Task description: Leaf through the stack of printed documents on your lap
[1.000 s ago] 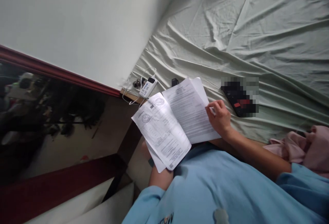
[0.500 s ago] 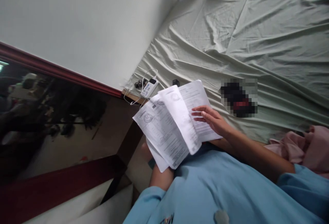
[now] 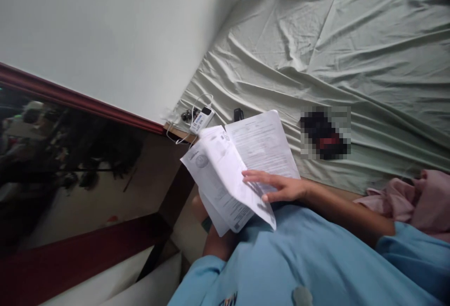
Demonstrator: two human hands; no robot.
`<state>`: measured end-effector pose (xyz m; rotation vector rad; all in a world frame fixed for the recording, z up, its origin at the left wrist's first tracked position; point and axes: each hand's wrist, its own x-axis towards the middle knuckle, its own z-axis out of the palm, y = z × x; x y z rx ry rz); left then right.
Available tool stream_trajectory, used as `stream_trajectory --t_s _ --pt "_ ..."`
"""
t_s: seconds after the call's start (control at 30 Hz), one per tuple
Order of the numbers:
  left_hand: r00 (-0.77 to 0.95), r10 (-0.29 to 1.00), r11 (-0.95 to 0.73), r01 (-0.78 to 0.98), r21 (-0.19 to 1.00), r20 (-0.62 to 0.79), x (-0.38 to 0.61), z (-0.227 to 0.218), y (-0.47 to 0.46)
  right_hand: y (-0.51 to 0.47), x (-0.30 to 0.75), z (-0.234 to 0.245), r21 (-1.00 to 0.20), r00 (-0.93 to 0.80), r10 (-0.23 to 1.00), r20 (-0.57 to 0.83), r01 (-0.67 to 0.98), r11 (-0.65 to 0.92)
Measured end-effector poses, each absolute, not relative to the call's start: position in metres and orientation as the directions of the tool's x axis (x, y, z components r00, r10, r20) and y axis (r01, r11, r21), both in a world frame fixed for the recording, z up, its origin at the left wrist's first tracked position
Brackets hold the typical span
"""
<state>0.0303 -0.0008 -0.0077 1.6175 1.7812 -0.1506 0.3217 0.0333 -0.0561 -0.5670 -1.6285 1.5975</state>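
Wall side: pale grey-green painted wall (image 3: pixel 116 34) with a dark red wooden trim (image 3: pixel 80 102) running below it.
Bed corner: white power bank with a white cable (image 3: pixel 201 119) lies at the near-left corner of the wrinkled pale green bed sheet (image 3: pixel 337 48), beside a small black object (image 3: pixel 238 114).
Papers: stack of white printed paper sheets (image 3: pixel 225 179) is held over the lap of the light blue shirt (image 3: pixel 298 259), fanned open like a booklet; one sheet (image 3: pixel 262 144) lies flat toward the bed, another curls over to the left.
Left hand: hidden under the papers; only the forearm (image 3: pixel 216 245) shows beneath them, so its grip cannot be told.
Right hand: right hand (image 3: pixel 277 188) lies open with fingers (image 3: pixel 253 175) stretched and pointing left, resting flat on the curling sheet at the lower right of the stack, pressing rather than pinching.
Far right: blurred dark object (image 3: pixel 325 132) lies on the sheet just beyond the papers; crumpled pink cloth (image 3: pixel 415 200) lies by the right arm.
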Motion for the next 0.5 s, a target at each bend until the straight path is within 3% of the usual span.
stream_trajectory --t_s 0.13,0.27,0.33,0.43,0.5 --pt "0.163 0.814 0.132 0.883 0.451 -0.558 0.020 -0.023 0.002 0.031 0.307 -0.061 -0.954 -0.695 0.653 0.300 -0.199 0.227" --pt "0.283 0.833 0.003 0.858 0.514 -0.476 0.016 -0.030 0.003 0.027 0.299 -0.061 -0.952 -0.758 0.575 0.307 -0.237 0.195" --pt "0.196 0.849 0.086 0.865 0.494 -0.491 0.018 -0.027 0.002 0.028 0.300 -0.061 -0.960 -0.679 0.679 0.279 -0.211 0.184" --pt "0.095 0.860 0.178 0.864 0.470 -0.502 0.024 -0.022 -0.001 0.033 0.306 -0.063 -0.966 -0.408 0.877 0.253 -0.148 0.210" --pt "0.062 0.869 0.197 0.867 0.458 -0.491 0.027 -0.020 -0.002 0.037 0.311 -0.066 -0.972 -0.307 0.922 0.237 -0.069 0.226"
